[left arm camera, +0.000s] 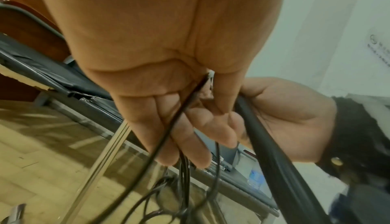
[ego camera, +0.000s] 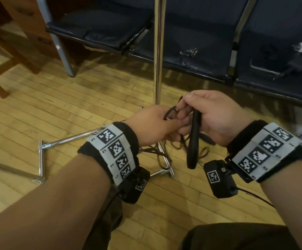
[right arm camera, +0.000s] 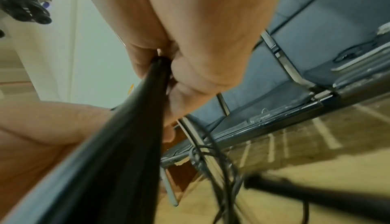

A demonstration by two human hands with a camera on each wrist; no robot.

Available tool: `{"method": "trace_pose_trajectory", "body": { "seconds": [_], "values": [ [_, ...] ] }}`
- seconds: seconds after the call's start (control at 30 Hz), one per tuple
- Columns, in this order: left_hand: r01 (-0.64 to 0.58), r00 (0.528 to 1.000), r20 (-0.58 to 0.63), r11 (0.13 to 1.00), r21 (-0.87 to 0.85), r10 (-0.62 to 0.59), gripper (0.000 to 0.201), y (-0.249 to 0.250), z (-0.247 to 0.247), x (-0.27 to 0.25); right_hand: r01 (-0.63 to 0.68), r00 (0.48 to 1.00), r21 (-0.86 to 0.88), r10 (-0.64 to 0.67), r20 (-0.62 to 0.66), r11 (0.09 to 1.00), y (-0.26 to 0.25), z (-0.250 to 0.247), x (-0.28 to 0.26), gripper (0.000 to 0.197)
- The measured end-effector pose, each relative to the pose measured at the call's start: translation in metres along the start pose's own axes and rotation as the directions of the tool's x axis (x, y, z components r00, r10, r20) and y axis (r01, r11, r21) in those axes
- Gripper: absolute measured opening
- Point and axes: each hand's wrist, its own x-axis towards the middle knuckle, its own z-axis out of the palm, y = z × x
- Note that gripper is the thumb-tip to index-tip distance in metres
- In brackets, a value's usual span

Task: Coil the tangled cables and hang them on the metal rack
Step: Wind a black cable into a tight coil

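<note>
Directly ahead of my hands stands the upright chrome tube of the metal rack, its polished square base frame lying flat on the pale wooden plank floor. Behind it runs a row of dark padded bench seats on grey steel legs; the cushion edges are cracked and worn. A brown wooden chair occupies the far left. A small black adapter with its lead lies on the right-hand seat.

My left hand has its fingers curled round a bundle of thin black cables, which trail down in loose tangled loops over the rack base. My right hand grips a thick, smooth black rubber-sheathed cable folded double, thumb and forefinger also pinching at the thin loop beside the left hand. The thick loop hangs below the right palm, clear of the floor. Both hands meet just in front of the rack tube.
</note>
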Motion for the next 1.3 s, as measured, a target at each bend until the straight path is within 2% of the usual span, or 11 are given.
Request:
{"method": "trace_pose_trajectory", "body": {
  "seconds": [0.1,0.2,0.4,0.5,0.67,0.77,0.83,0.97,1.1,1.17,1.3],
  "values": [
    [0.156,0.965,-0.222,0.986,0.056,-0.140,0.018,-0.002,-0.012,-0.002,-0.020,0.983,-0.092,0.002,-0.184,0.996,0.003,-0.012,0.000,0.036],
    [0.238,0.918,-0.368,0.947,0.215,-0.147,0.051,-0.006,-0.018,-0.004,-0.086,0.967,-0.014,0.080,-0.243,0.996,0.004,-0.015,0.002,0.034],
    [-0.017,0.999,-0.035,0.997,0.070,0.019,0.031,0.006,0.004,-0.005,-0.024,0.996,-0.078,0.017,-0.090,0.997,0.005,0.003,-0.001,0.027],
    [-0.033,0.995,-0.089,0.996,0.088,0.041,0.008,0.005,0.004,-0.002,0.039,0.999,-0.132,-0.041,-0.012,0.991,0.003,0.007,-0.003,0.023],
    [-0.027,0.998,-0.064,0.979,-0.203,0.014,0.013,0.010,-0.003,-0.006,0.129,0.983,-0.317,-0.163,-0.082,0.940,0.000,-0.004,-0.002,0.036],
    [-0.094,0.995,-0.013,0.918,-0.386,0.096,0.036,0.020,-0.003,-0.014,0.161,0.965,-0.180,-0.116,0.236,0.970,0.001,-0.003,-0.004,0.039],
    [-0.148,0.988,-0.043,0.861,-0.487,0.146,0.044,0.029,-0.005,-0.018,0.135,0.927,-0.284,-0.020,0.374,0.949,0.011,0.005,-0.003,0.022],
    [-0.361,0.925,-0.353,0.605,-0.710,0.138,0.042,0.038,-0.022,-0.027,0.086,0.940,-0.622,0.144,0.309,0.778,0.034,0.002,0.006,0.021],
    [-0.486,0.847,-0.531,0.358,-0.797,-0.031,0.034,0.028,-0.046,-0.035,-0.018,0.936,-0.863,0.312,0.162,0.504,0.047,-0.016,0.009,0.029],
    [-0.437,0.834,-0.535,0.432,-0.789,-0.132,0.031,0.022,-0.046,-0.032,-0.026,0.952,-0.867,0.277,0.130,0.498,0.045,-0.016,0.009,0.028],
    [-0.221,0.887,-0.460,0.832,-0.508,-0.046,0.044,0.016,-0.025,-0.018,0.088,0.993,-0.720,-0.001,0.120,0.688,0.028,-0.003,0.009,0.029]
  ]
}}
